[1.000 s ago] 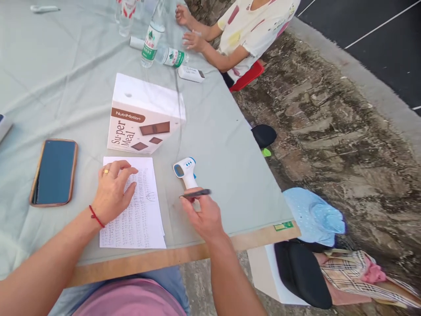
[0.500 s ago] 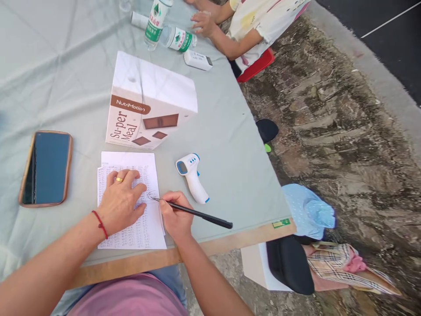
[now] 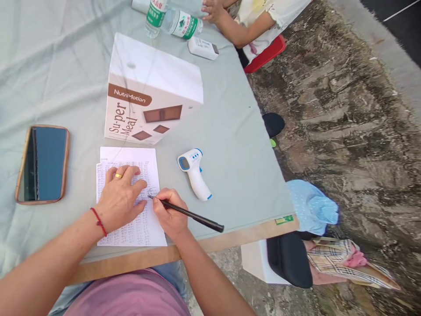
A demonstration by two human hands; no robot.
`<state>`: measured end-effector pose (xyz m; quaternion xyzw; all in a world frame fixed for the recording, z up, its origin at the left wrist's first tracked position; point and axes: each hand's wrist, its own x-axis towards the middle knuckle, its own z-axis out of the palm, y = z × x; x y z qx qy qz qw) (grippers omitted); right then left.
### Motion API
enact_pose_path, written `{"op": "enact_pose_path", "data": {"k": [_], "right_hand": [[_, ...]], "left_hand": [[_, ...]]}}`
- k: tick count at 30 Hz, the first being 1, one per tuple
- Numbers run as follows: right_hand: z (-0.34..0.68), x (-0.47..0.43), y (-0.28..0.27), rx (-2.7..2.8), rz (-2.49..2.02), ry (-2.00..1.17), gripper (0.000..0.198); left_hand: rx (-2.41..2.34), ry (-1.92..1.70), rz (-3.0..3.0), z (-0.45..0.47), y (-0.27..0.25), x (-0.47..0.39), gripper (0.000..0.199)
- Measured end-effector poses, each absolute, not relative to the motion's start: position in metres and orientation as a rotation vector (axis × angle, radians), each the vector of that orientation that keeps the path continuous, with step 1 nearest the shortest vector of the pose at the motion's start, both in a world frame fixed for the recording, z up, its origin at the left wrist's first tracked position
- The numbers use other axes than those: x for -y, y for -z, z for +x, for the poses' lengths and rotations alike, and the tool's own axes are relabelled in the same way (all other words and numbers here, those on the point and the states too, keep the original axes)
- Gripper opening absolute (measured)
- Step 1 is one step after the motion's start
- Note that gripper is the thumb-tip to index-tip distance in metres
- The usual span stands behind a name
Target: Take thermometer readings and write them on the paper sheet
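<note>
Two or more sheets of paper [image 3: 148,235] covered in small writing lie near the table's front edge. My left hand [image 3: 123,195], with a ring and a red bracelet, rests on them with its fingers spread. My right hand [image 3: 171,213] grips a black pen [image 3: 197,217], whose tip meets the top sheet beside a drawn curve of ink. To the right of my right hand, a white and blue infrared thermometer [image 3: 195,175] lies on the cloth. Just beyond the papers stands a white and brown NutriMotion box [image 3: 151,96].
A phone [image 3: 44,164] in a brown case lies to the left. At the back are an upright water bottle [image 3: 155,17], a lying bottle [image 3: 186,24] and a small white box [image 3: 203,48]. Another person's hands [image 3: 213,9] are beside them. Bags [image 3: 345,261] stand right of the table.
My right hand and pen have shifted slightly left over the paper, and the ink curve reaches further. My left hand stays on the sheets. The view has moved a little.
</note>
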<state>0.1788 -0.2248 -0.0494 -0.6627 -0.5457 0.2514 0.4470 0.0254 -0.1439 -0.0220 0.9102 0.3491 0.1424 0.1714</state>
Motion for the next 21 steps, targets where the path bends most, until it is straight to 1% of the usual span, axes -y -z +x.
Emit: {"op": "enact_pose_path", "data": {"k": [21], "right_hand": [[0.1792, 0.2247, 0.0502, 1.339, -1.642, -0.603, 0.012]], "left_hand": [[-0.99, -0.437, 2.523, 0.0256, 0.0219, 0.1437, 0.017]]}}
